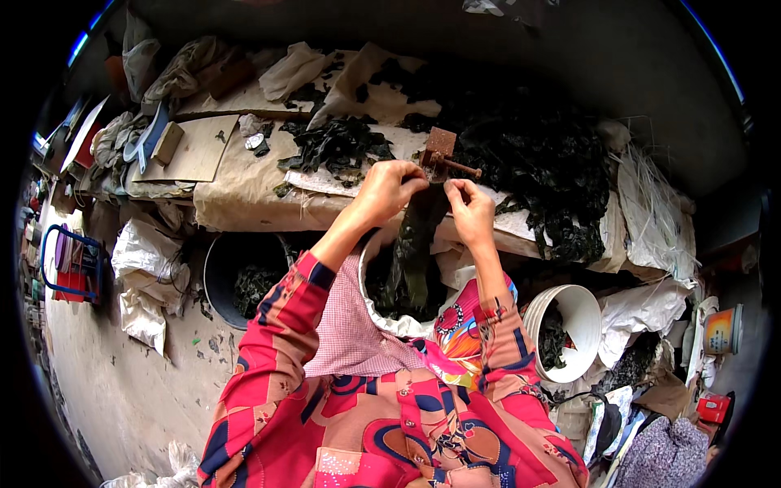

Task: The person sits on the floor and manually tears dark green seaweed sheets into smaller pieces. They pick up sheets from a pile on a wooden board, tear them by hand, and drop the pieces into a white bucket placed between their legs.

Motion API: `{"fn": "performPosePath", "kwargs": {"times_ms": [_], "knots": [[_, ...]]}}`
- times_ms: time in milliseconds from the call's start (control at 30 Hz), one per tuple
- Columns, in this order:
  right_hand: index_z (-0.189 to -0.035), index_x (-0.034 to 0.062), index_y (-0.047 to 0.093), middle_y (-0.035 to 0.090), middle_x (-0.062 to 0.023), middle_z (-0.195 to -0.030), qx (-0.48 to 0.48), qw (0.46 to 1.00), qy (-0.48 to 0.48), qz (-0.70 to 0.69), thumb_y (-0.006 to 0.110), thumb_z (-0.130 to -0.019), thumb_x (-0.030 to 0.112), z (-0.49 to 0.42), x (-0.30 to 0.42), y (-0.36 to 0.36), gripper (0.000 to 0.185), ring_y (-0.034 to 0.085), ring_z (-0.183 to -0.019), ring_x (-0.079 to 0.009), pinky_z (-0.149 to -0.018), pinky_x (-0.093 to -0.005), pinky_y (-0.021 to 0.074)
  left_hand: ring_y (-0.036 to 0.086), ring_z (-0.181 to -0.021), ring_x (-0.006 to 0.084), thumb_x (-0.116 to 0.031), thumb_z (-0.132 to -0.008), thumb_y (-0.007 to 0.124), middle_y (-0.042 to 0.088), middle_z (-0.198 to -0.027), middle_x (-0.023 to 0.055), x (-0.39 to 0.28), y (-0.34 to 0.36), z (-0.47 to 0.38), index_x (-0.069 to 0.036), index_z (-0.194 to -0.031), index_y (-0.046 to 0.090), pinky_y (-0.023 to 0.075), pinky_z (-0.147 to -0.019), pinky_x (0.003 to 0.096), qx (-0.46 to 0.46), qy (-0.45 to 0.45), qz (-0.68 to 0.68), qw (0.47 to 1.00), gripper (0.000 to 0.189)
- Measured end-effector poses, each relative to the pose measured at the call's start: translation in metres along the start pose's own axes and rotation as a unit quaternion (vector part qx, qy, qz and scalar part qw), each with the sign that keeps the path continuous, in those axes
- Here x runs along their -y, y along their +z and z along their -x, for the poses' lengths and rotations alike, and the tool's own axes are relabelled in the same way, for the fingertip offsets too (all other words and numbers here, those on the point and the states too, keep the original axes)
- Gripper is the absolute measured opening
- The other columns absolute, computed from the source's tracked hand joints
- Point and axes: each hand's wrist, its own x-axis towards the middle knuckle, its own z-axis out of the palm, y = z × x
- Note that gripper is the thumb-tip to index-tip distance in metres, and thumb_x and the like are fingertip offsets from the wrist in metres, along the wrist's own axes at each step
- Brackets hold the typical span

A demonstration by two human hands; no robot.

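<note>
A long dark seaweed strip [415, 250], which looks like kelp, hangs down from a rusty metal fixture [440, 143] with a bolt, at the front of the bench. My left hand [387, 190] pinches the strip's upper left edge, close under the fixture. On the other side my right hand [473, 210] has thumb and forefinger pinched at its upper right edge. The strip's lower end reaches into a white-lined container [370, 290] between my legs, where its contents are dark and hard to make out.
A large seaweed heap [531, 158] covers the bench's right part; a smaller pile [341, 143] lies left of the fixture. A dark bucket [223, 293] and a white bucket [576, 341] hold seaweed pieces. A wooden board [195, 146] and a blue-handled tool [146, 137] lie left.
</note>
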Motion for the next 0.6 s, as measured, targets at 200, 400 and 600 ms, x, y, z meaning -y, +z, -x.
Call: {"fn": "performPosePath", "kwargs": {"times_ms": [200,400,600], "knots": [[-0.091,-0.0002,0.069,0.068,-0.0121,-0.073,-0.07,0.993,-0.045,0.087,0.07,-0.087,0.016,-0.013,-0.023,0.019,0.017,0.063,-0.064,-0.0141,-0.061,-0.0301,0.0485,0.062,-0.068,0.0123,-0.019,-0.084,0.071,0.07,-0.075,0.0107,0.027,0.012,-0.018,0.001,-0.093,0.073,0.0502,-0.066,0.0303,0.014,-0.142,0.001,0.99,0.022],[-0.09,-0.0005,0.068,0.068,-0.0117,-0.077,-0.183,0.983,0.003,0.014,0.067,-0.089,0.017,0.038,-0.025,0.031,0.017,0.062,-0.07,-0.0173,-0.067,-0.032,0.0487,0.062,-0.07,0.0099,-0.013,-0.083,0.073,0.07,-0.077,0.0067,0.003,0.011,0.024,0.001,-0.09,0.072,0.0497,-0.065,0.0277,-0.074,-0.089,0.06,0.991,0.016],[-0.093,0.0029,0.066,0.06,0.003,-0.077,-0.235,0.929,0.173,-0.226,0.067,-0.092,0.022,0.085,-0.072,0.021,0.019,0.049,-0.063,-0.0065,-0.056,-0.0226,0.0418,0.062,-0.074,0.0101,-0.001,-0.085,0.07,0.069,-0.081,0.0043,-0.086,-0.067,0.043,0.0,-0.089,0.07,0.0509,-0.067,0.0232,-0.235,0.074,0.065,0.967,0.004]]}}
